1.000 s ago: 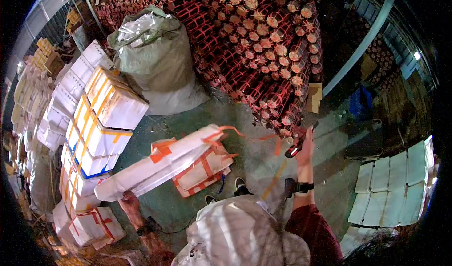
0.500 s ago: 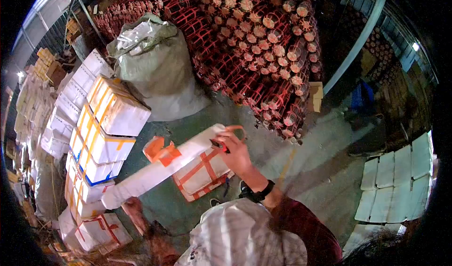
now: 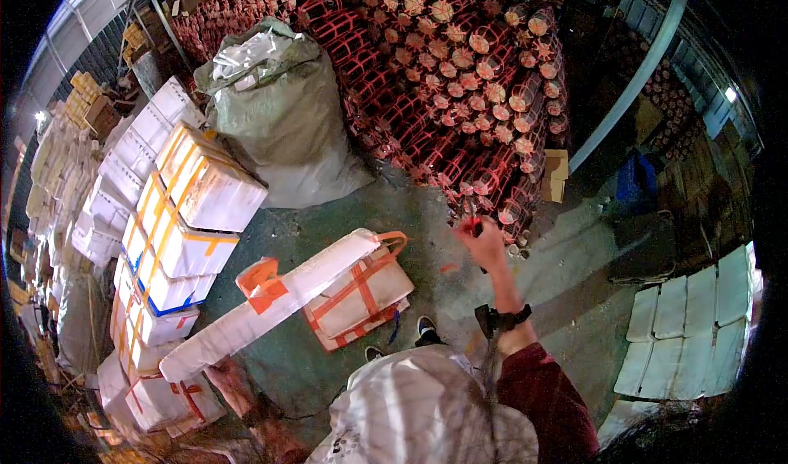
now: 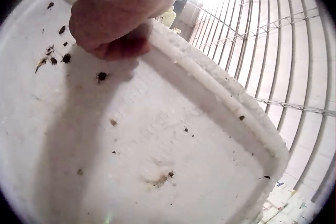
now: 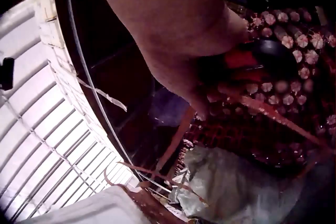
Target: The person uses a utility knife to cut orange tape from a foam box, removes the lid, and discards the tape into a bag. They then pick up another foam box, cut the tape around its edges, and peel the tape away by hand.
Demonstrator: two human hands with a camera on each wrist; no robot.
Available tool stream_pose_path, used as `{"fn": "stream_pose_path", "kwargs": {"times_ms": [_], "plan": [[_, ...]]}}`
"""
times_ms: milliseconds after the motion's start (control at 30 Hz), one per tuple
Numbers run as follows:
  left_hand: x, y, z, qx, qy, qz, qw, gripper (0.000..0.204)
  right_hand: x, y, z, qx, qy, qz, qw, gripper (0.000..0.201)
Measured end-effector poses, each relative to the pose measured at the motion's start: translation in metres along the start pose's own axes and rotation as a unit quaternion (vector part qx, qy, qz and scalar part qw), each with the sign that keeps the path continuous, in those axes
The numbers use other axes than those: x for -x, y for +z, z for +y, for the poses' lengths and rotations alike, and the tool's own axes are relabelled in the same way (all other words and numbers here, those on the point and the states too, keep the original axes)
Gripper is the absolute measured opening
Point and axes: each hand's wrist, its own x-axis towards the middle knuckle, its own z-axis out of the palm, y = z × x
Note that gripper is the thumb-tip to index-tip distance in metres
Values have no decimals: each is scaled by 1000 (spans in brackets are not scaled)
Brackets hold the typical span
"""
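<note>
A long white foam lid (image 3: pixel 287 308) is held on edge by my left hand (image 3: pixel 231 388) near its lower left end. In the left wrist view, that hand's fingers curl over the lid's rim (image 4: pixel 210 85), and dark specks dot its inner face. Orange tape (image 3: pixel 261 285) bunches at its middle, and a tape loop (image 3: pixel 396 239) sticks out from its far end. My right hand (image 3: pixel 484 242) is raised beyond that end, apart from it, gripping a slim tool with a red-and-black handle (image 5: pixel 252 64); the fingers hide part of it. Orange tape strips (image 5: pixel 283 119) cross close under this hand in the right wrist view.
A foam box with orange tape (image 3: pixel 349 300) lies on the floor below the lid. Taped foam boxes (image 3: pixel 185 242) stack at left, beside a large sack (image 3: pixel 283 128). Red-netted bundles (image 3: pixel 460 78) pile ahead; more white boxes (image 3: pixel 685 333) stand at right.
My right hand moved from the right in to the lid's far end, then back out, still gripping the tool. The tape that stretched rightward now loops at the end. My left hand keeps its hold.
</note>
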Motion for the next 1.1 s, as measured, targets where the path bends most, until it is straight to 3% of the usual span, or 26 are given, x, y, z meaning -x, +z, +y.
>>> {"fn": "stream_pose_path", "kwargs": {"times_ms": [67, 200, 300, 367, 433, 533, 667, 867, 967, 1100], "plan": [[-4, -6, 2, 10, 3, 2, 1000, 22, 6, -4, -3, -53, 20, -67, 996, 32], [-11, -10, 3, 23, 7, 0, 1000, 22, 15, -1, -15, -14, 20, -97, 995, 36], [-18, -11, 3, 33, 7, -4, 999, 22, 28, 6, -63, -184, 50, -86, 978, 38], [-27, -8, 2, 34, 5, -12, 999, 23, 32, 16, -101, -272, -1, -112, 956, 33], [-34, -5, 2, 40, 0, -18, 999, 23, 35, 39, -128, -316, -99, -83, 940, 30], [-41, -4, 0, 40, -4, -26, 999, 23, 27, 73, -118, -220, -109, -62, 967, 23], [-36, -12, -2, 38, -1, -20, 999, 22, 25, 88, -96, -263, -2, -66, 962, 14], [-33, -20, -11, 43, -6, -15, 999, 20, 32, 83, -95, -345, 64, -54, 935, 15], [-35, -24, -18, 48, -16, -14, 999, 20, 34, 86, -90, -462, 111, -43, 879, 16], [-40, -30, -25, 62, -27, -14, 998, 19, 37, 83, -91, -441, 105, -109, 885, 20]]}}
